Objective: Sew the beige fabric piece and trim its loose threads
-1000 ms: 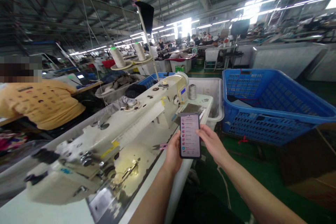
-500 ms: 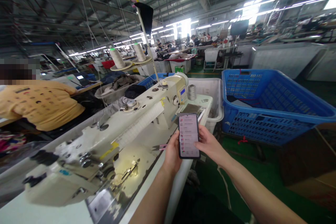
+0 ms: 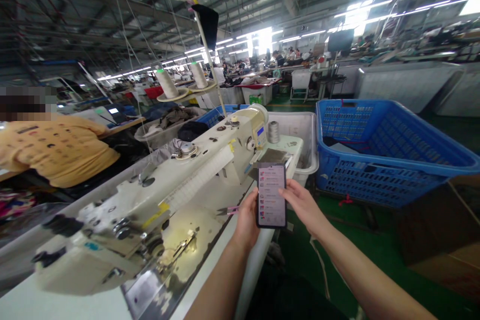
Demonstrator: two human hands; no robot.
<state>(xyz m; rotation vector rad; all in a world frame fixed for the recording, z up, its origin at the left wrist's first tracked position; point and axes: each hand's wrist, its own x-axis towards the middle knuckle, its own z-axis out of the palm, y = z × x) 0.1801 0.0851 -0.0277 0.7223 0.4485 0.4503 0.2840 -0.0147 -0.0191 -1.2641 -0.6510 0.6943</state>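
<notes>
A black smartphone [image 3: 271,195] with a lit pink list on its screen is held upright over the right edge of the sewing table [image 3: 221,255]. My left hand [image 3: 246,220] wraps round its left side and lower edge. My right hand [image 3: 305,206] sits against its right edge, thumb at the screen's side. Left of both hands stands a cream industrial sewing machine [image 3: 161,190], its needle end near the bottom left.
A large blue plastic crate [image 3: 378,155] stands on the right on the green floor. A white bin [image 3: 305,132] and a thread spool [image 3: 274,131] lie beyond the phone. A person in a yellow top [image 3: 56,147] sits at the left. Two thread cones [image 3: 167,82] stand behind the machine.
The phone's screen content has shifted between frames, and my right thumb has moved slightly along the phone's right edge. The phone stays in the same place.
</notes>
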